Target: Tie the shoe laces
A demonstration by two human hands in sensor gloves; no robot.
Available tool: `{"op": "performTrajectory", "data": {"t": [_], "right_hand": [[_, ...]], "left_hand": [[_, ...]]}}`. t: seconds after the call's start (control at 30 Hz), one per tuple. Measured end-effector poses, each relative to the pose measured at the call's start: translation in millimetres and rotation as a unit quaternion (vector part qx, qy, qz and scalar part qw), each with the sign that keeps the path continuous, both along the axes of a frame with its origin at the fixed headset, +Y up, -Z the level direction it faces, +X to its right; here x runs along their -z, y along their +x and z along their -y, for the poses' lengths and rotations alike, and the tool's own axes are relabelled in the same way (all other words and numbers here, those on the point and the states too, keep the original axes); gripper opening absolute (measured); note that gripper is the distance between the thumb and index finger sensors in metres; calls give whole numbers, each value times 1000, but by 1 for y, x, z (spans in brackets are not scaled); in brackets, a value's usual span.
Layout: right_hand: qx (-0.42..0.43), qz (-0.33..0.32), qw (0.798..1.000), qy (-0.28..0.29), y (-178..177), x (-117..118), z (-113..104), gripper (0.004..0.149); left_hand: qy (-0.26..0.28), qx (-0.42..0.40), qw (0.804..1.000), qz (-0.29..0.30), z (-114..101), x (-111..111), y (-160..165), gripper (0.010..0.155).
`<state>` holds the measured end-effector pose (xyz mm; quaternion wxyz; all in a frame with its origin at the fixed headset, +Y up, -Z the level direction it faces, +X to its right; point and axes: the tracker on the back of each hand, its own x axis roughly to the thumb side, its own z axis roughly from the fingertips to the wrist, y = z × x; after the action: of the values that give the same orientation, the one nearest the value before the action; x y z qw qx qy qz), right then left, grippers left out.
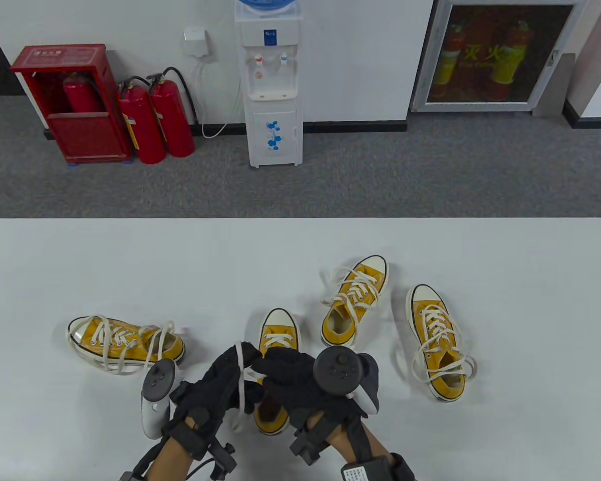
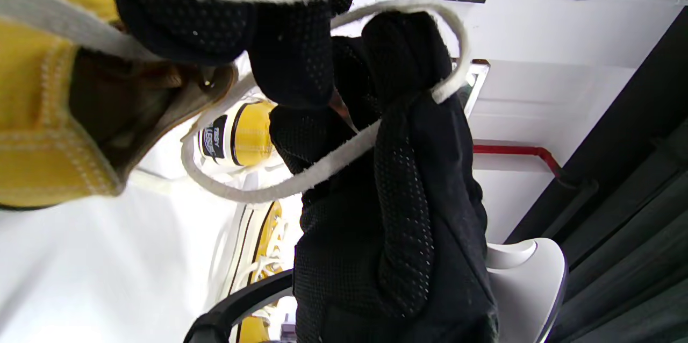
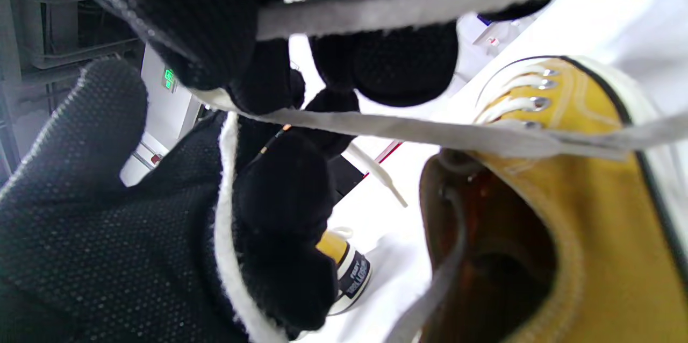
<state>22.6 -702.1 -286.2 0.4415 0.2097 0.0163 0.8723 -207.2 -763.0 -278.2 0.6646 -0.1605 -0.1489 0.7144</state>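
Both hands sit at the near edge of the worktop, over the middle shoe (image 1: 275, 345), toe pointing at the far edge. Left hand (image 1: 220, 386) has the white lace (image 1: 241, 373) wrapped over its curled fingers (image 2: 398, 63), so it's gripping lace; left wrist view shows a loop running round the glove. Right hand (image 1: 293, 378) is closed on the lace too; right wrist view shows a strand pinched and pulled taut across the shoe opening. Exact finger placement on the right is partly hidden by its tracker (image 1: 338, 371).

Judgement: mid-knot, loop formed on the left, right bringing the other strand around.

To do it well:
- keep tension on both strands so the base cross doesn't slacken
- hold the left loop low, close to the eyelets (image 3: 537, 101)
- wrap the right strand fully round the loop before pushing through
- pull both loops evenly, outward, not up, or the shoe lifts off the table

Risk: lace is wound round the left glove; it could snag on release.

Other three shoes: one on its side toward the left edge (image 1: 125, 343), laces loose; one just right of centre and further back (image 1: 353, 305), laces splayed; one nearer the right side (image 1: 435, 345), loose ends trailing. All look untied, so plenty of the task is left.
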Motion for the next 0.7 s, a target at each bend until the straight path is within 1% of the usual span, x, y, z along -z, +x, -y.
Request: {"op": "performTrajectory", "data": {"t": [0.27,0.37,0.53,0.63,0.7], "right_hand": [[-37,4,999,3,-3,-1,4,44],[-36,3,999,2,-3,-1,3,43],[-16,4,1000,3,0,-1,1,43],[11,7,1000,4,4,0,-2,43],[28,9,1000,1,6,1,-5,42]], "left_hand": [[-12,-23,1000,14,-4,-2,5,78],[-9,-10,1000,2,-4,-3,5,77],[25,54,998,-31,-12,-3,2,74],[63,112,990,-49,-21,-5,0,72],[92,157,981,-59,-27,-6,-1,71]]}}
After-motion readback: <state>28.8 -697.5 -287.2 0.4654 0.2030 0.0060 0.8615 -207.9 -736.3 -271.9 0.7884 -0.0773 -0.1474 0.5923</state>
